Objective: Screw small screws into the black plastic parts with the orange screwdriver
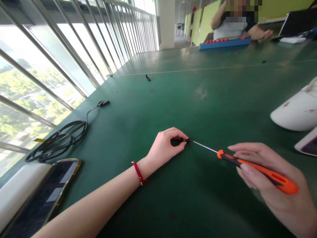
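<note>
My right hand (pixel 264 168) is closed around the orange and black handle of a screwdriver (pixel 266 172). Its thin metal shaft points left, with the tip meeting a small black piece (pixel 176 142) between the fingers of my left hand (pixel 167 145). Thumb and forefinger of the left hand pinch that piece just above the green table (pixel 138 115). Most of it is covered by the fingers, so its kind does not show. A red cord bracelet (pixel 139 173) circles my left wrist.
At left lie a coiled black cable (pixel 85 124), a phone (pixel 37 198) and a white box (pixel 22 188). White objects (pixel 297 110) stand at the right edge. Across the table, a person (pixel 232 28) sits behind a blue tray (pixel 224 44). Metal railings (pixel 81 56) line the left side.
</note>
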Demonstrator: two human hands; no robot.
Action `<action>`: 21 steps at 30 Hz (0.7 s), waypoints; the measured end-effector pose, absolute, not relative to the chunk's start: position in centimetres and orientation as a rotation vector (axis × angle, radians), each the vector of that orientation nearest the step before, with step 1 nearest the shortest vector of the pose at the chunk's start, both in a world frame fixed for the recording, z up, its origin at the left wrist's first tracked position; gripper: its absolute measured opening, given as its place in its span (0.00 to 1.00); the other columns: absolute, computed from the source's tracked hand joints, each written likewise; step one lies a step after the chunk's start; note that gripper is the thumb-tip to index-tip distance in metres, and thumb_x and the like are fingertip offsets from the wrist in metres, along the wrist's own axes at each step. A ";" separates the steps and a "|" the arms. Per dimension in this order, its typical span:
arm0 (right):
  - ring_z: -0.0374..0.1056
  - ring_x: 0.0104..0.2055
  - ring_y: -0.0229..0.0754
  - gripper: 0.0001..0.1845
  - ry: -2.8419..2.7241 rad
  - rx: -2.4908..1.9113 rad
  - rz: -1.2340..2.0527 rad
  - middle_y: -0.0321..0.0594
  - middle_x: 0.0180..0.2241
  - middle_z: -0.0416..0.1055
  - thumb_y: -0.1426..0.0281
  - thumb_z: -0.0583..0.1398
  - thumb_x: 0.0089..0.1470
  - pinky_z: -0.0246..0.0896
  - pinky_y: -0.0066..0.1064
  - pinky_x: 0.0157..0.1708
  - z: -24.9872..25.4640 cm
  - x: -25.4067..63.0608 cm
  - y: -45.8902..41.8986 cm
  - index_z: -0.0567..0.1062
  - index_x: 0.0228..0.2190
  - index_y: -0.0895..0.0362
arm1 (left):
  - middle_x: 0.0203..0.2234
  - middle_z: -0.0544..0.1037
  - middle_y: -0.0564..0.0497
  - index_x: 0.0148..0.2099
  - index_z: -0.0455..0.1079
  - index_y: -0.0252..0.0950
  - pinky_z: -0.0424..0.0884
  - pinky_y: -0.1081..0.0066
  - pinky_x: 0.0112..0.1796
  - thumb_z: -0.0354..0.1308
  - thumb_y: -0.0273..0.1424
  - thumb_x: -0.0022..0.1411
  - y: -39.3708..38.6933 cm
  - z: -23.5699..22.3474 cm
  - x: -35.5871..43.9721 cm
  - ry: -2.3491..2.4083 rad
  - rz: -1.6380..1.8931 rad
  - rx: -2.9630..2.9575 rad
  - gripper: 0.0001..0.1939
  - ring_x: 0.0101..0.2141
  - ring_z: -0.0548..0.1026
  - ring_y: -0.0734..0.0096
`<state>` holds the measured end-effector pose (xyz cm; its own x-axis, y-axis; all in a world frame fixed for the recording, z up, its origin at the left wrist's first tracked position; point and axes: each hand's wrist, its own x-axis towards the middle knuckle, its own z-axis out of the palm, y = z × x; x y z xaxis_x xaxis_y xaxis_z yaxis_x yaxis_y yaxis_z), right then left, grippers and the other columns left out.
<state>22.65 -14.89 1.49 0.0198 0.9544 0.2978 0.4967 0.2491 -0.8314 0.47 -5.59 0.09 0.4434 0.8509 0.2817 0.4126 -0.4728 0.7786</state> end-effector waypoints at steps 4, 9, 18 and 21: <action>0.66 0.25 0.35 0.12 -1.537 -1.363 0.418 0.38 0.33 0.69 0.63 0.59 0.50 0.65 0.26 0.25 1.7 22.3 -14.9 0.71 0.38 0.52 | 0.33 0.77 0.51 0.35 0.74 0.34 0.71 0.72 0.38 0.57 0.22 0.54 -5.6 0.1 0.5 1.059 0.901 2.064 0.07 0.34 0.74 0.74; 0.65 0.24 0.35 0.16 -1.560 -1.299 0.602 0.36 0.29 0.67 0.64 0.56 0.53 0.63 0.25 0.21 1.3 22.8 -14.7 0.67 0.45 0.51 | 0.34 0.77 0.51 0.36 0.74 0.34 0.71 0.73 0.39 0.56 0.22 0.55 -5.6 0.0 0.4 1.042 0.907 2.067 0.07 0.35 0.74 0.75; 0.68 0.31 0.36 0.12 -1.515 -1.362 0.429 0.38 0.35 0.68 0.64 0.59 0.50 0.66 0.27 0.30 1.5 22.3 -15.1 0.70 0.39 0.51 | 0.34 0.77 0.51 0.36 0.74 0.34 0.71 0.72 0.38 0.56 0.23 0.55 -5.6 0.1 0.4 1.046 0.900 2.060 0.07 0.34 0.74 0.73; 0.69 0.31 0.37 0.16 -1.573 -1.380 0.417 0.37 0.33 0.68 0.65 0.60 0.50 0.66 0.24 0.25 1.8 22.2 -15.0 0.68 0.42 0.51 | 0.34 0.77 0.50 0.36 0.74 0.34 0.71 0.71 0.39 0.56 0.23 0.55 -5.6 0.1 0.4 1.047 0.891 2.061 0.07 0.35 0.74 0.72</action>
